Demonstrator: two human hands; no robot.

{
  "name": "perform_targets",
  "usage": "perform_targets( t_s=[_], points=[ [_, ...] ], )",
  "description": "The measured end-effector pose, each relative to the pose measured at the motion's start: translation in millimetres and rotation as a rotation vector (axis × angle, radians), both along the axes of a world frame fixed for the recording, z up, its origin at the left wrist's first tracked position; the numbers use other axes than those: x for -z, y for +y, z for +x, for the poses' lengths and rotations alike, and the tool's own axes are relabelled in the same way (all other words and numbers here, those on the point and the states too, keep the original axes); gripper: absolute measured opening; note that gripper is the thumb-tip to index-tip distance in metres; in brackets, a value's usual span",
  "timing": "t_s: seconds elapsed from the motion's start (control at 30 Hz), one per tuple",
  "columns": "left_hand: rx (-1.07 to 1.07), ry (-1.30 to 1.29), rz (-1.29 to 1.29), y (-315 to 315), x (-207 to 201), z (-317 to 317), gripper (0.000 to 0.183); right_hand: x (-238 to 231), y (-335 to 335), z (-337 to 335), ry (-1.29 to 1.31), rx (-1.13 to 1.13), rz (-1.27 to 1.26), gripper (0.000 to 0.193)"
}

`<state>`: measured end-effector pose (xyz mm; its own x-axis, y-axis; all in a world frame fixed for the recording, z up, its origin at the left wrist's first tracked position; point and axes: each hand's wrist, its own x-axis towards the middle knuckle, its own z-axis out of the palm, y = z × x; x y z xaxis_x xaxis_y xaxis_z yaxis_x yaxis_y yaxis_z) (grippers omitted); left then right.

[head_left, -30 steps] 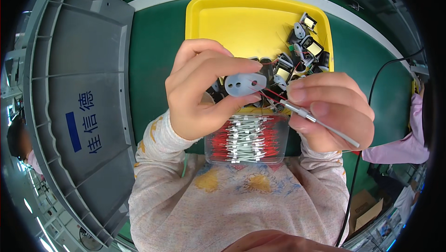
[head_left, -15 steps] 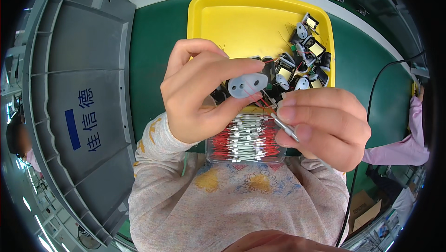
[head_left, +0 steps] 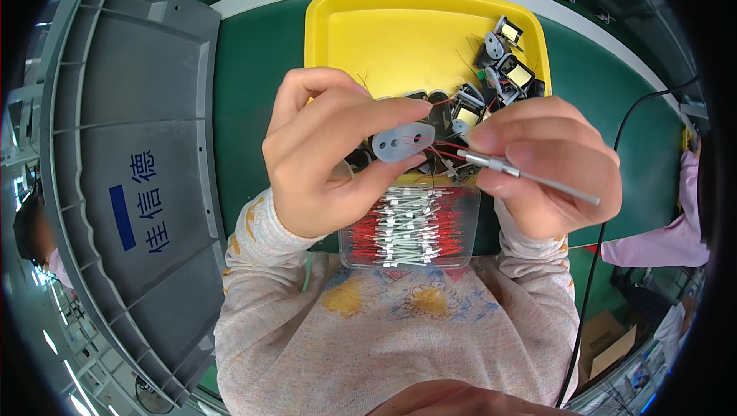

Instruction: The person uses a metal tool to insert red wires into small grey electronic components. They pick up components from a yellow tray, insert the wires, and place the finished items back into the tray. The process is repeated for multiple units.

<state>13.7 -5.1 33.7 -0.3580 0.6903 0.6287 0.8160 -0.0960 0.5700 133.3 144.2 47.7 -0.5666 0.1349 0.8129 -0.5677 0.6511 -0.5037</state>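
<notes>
My left hand (head_left: 315,151) pinches a small device by its sides, between thumb and forefinger. The device's grey oval end cap (head_left: 401,145) faces up and shows several round holes. Thin red wires (head_left: 447,143) run from the cap toward my right hand (head_left: 556,166). That hand's fingers and thumb close around a slim silver metal rod (head_left: 491,163) with a thicker collared part. The rod's front end points at the cap and stays a little apart from it. Its thin grey tail (head_left: 564,187) sticks out to the right. Whether the wires enter the rod is too small to tell.
A yellow tray (head_left: 384,3) beyond my hands holds several black devices with grey caps (head_left: 495,46). Below my hands lies a clear box (head_left: 474,224) of red-and-white wire pieces (head_left: 407,224). A grey crate (head_left: 146,55) stands left; a black cable (head_left: 614,155) runs along the right.
My right hand has moved up and right, and the rod has swung from a steep slant to nearly level beside the cap. My left hand has barely moved; the cap has tilted slightly.
</notes>
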Motion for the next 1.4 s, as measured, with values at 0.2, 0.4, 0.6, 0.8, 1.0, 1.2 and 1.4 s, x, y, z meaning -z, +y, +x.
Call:
perform_targets(
  t_s=[0.2, 0.4, 0.6, 0.8, 1.0, 1.2, 1.4],
  points=[
    [-0.002, 0.002, -0.012, -1, -1, 0, 0.037, 2, -1, 0, 0.001, -0.057, -0.097, 0.029],
    [-0.001, 0.014, -0.011, -1, -3, 0, 0.037, 7, 0, -1, -0.008, -0.063, -0.149, 0.025],
    [-0.013, 0.032, -0.014, -2, -3, 1, 0.037, 7, -7, 0, -0.066, -0.025, -0.338, 0.022],
    [-0.029, 0.057, -0.016, -2, -3, 3, 0.038, 7, -9, 2, -0.045, 0.008, -0.289, 0.023],
    [-0.063, 0.091, -0.007, -1, -3, 3, 0.041, -3, -15, 7, -0.063, 0.067, 0.000, 0.034],
    [-0.104, 0.139, -0.013, -2, -6, 4, 0.043, -3, -23, 9, -0.001, 0.107, 0.058, 0.036],
    [-0.126, 0.180, -0.024, -3, -7, 5, 0.041, -3, -25, 8, 0.005, 0.114, 0.056, 0.036]
  ],
)
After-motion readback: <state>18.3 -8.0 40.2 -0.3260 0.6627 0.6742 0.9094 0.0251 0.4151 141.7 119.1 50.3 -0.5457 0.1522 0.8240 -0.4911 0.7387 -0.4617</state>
